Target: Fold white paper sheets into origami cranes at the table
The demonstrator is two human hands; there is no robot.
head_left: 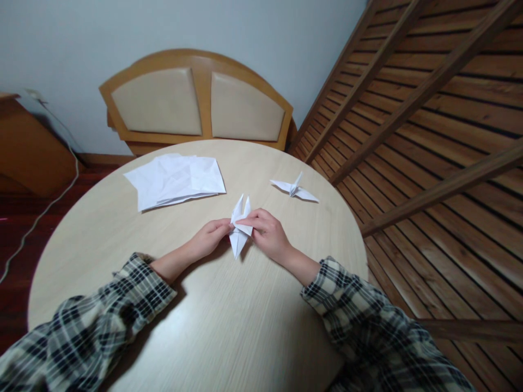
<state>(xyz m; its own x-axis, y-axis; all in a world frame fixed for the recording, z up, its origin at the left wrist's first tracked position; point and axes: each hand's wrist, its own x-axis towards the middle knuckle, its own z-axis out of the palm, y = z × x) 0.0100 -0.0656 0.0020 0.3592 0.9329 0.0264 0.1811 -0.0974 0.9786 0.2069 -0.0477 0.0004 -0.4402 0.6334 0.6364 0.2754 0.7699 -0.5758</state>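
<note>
Between my two hands is a partly folded white origami paper (237,243), with two narrow points toward the far side and a wider point toward me. My left hand (210,238) pinches its left edge, the fingertips partly hidden behind the paper. On the right side, my right hand (268,231) grips it with the index finger lying across a folded flap and the thumb low by the edge. A finished white paper crane (293,189) with spread wings sits beyond my right hand. Creased white paper sheets (175,179) lie in a loose pile beyond my left hand.
Everything rests on a round pale wooden table (196,326). Behind its far edge stands a wooden headboard (206,98) with two cream panels. A slatted wooden wall (441,163) rises on the right. A white cable (49,207) trails over the dark floor at left.
</note>
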